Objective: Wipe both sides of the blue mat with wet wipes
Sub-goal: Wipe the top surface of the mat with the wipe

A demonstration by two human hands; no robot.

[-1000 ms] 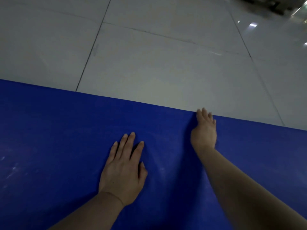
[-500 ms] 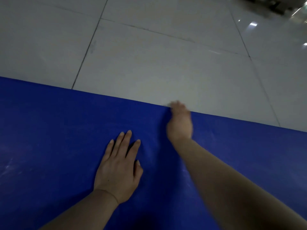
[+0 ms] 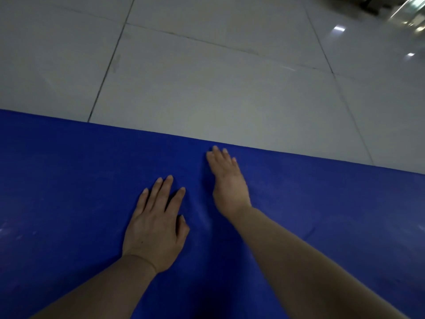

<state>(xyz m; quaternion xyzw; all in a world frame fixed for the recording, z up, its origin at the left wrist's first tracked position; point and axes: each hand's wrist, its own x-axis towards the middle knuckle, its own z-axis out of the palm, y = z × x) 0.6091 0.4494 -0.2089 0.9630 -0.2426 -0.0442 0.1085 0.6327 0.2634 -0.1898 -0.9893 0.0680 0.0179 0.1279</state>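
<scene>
Hands: left hand (image 3: 154, 229), right hand (image 3: 227, 183) flat, apart | blue mat (image 3: 69, 180): faint smudges

2 bare forearms, hands (image 3: 156, 229) ungloved, no sleeves visible.

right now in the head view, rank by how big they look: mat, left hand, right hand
1. mat, by far the largest.
2. left hand.
3. right hand, which looks smaller, but it reaches farther from the camera, so the two hands' order is unsure.

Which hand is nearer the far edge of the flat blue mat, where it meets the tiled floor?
Right. The right hand reaches almost to the far edge of the flat blue mat; the left hand lies flat further back.
</scene>
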